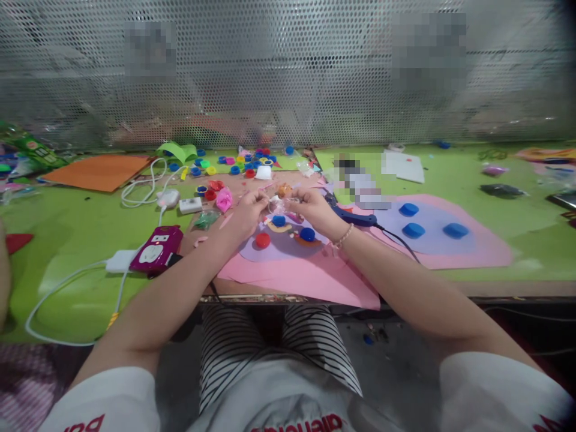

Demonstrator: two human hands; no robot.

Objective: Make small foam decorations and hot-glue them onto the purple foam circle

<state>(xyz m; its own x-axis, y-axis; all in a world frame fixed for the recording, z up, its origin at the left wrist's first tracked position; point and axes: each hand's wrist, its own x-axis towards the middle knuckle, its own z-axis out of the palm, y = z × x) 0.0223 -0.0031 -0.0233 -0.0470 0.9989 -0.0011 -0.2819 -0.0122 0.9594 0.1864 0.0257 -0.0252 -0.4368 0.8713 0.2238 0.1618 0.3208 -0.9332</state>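
Observation:
Both hands meet over the pink and lilac paper. My left hand [252,211] is closed in a pinch at the left side of a small crinkled see-through plastic piece [279,207] with some white in it. My right hand [315,209] pinches its right side; the exact kind is too blurred to tell. Just below the fingers lie a blue bottle cap [279,221], another blue cap [308,234] and a red cap [263,240] on the lilac paper [288,253]. A dark blue glue gun [355,217] rests beside my right wrist.
A purple power socket [158,249] with white cables stands left. Several coloured caps [249,163] lie at the back before a perforated metal panel [270,78]. Another pink sheet [490,249] with 3 blue caps is at right. Orange paper [96,172] lies far left.

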